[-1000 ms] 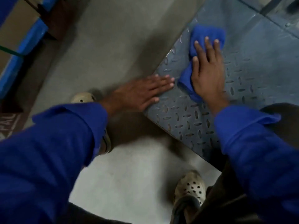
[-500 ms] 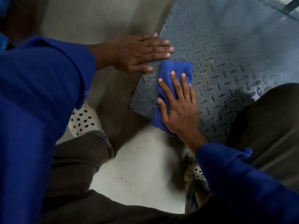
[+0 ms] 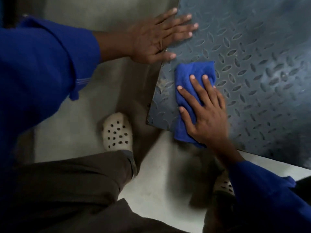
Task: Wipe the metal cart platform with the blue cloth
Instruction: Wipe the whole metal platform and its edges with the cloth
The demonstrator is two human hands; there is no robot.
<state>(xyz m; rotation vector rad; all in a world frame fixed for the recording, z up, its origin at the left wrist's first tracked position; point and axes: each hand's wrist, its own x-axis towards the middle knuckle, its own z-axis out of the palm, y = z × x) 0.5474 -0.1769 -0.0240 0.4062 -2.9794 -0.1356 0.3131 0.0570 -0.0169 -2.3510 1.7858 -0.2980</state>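
Blue cloth [image 3: 190,91] lay at the diamond-plate cart platform [image 3: 262,68] corner, under the flat-fingered right hand [image 3: 204,115]; the left hand [image 3: 156,39] braced open on the edge. Mid-wipe; next stroke likely needed firm pressure.

From my station I log the clothing as follows. The left sleeve [image 3: 42,64] is long, saturated blue, with a loose cuff and a pale stitched line near the hem. The right sleeve [image 3: 269,199] is the same blue. The trousers [image 3: 67,190] are plain, dark brown-grey. The left shoe [image 3: 117,132] is a cream clog with round perforations. The right shoe [image 3: 223,185] appears to match, though it is shadowed and blurred.
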